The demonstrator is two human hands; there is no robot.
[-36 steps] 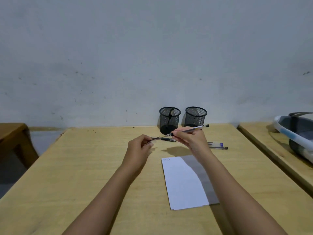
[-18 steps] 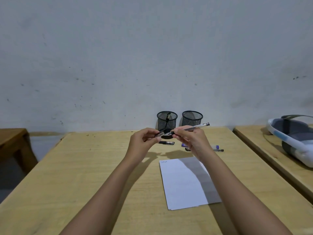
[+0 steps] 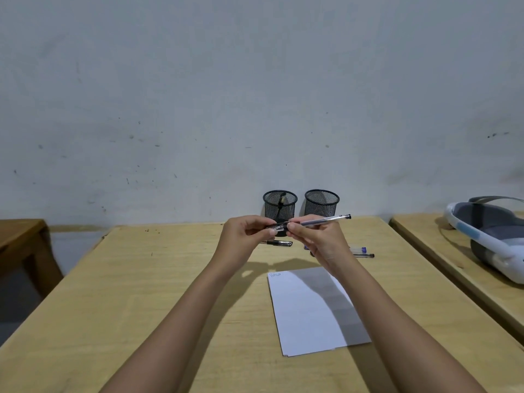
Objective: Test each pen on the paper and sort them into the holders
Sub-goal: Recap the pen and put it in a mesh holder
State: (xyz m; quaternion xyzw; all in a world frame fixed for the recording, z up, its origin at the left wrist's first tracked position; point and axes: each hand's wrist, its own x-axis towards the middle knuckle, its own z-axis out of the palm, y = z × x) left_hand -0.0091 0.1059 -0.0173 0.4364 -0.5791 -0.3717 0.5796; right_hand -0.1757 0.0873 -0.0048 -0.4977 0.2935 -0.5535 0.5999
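Note:
My right hand [image 3: 317, 239] pinches a clear-barrelled pen [image 3: 323, 221] that points up and right, lifted above the table. My left hand [image 3: 243, 236] pinches the pen's black cap end [image 3: 276, 226], right against the right hand's fingers. A white sheet of paper [image 3: 309, 313] with a small scribble at its top left lies below my right arm. Two black mesh holders stand by the wall: the left holder [image 3: 280, 204] has one pen in it, the right holder [image 3: 321, 202] looks empty. A black pen [image 3: 279, 243] lies on the table below my hands.
Two more pens [image 3: 361, 251], one with a blue cap, lie to the right of my right hand. The wooden table [image 3: 141, 293] ends at the wall. A white and grey headset [image 3: 487, 236] rests on the neighbouring table at right. A brown stool [image 3: 19, 239] stands at left.
My left hand came in from the left and took hold of the pen's cap end beside my right hand. Both hands have risen slightly above the table.

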